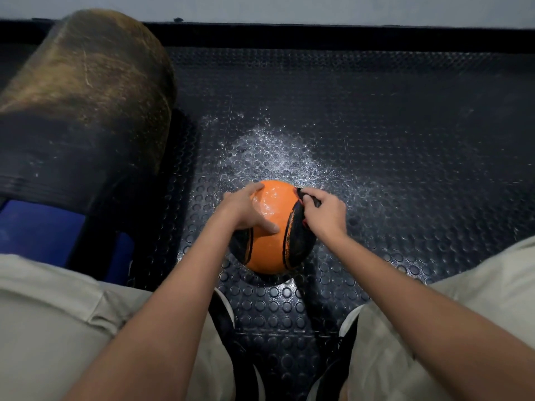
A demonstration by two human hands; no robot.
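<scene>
An orange ball with black panels [270,244] sits on the studded black rubber floor between my feet. Its top looks wet and shiny. My left hand [246,208] lies over the ball's upper left side, fingers spread and curved around it, thumb pointing right. My right hand [325,211] is at the ball's upper right and pinches a small dark cloth [305,198] with a red edge against the ball's black panel.
The studded rubber mat [376,134] carries a patch of white droplets or powder beyond the ball. A big worn brown-and-black padded cylinder [84,105] lies at left, with a blue object [43,230] under it. My beige-trousered knees and dark shoes frame the bottom.
</scene>
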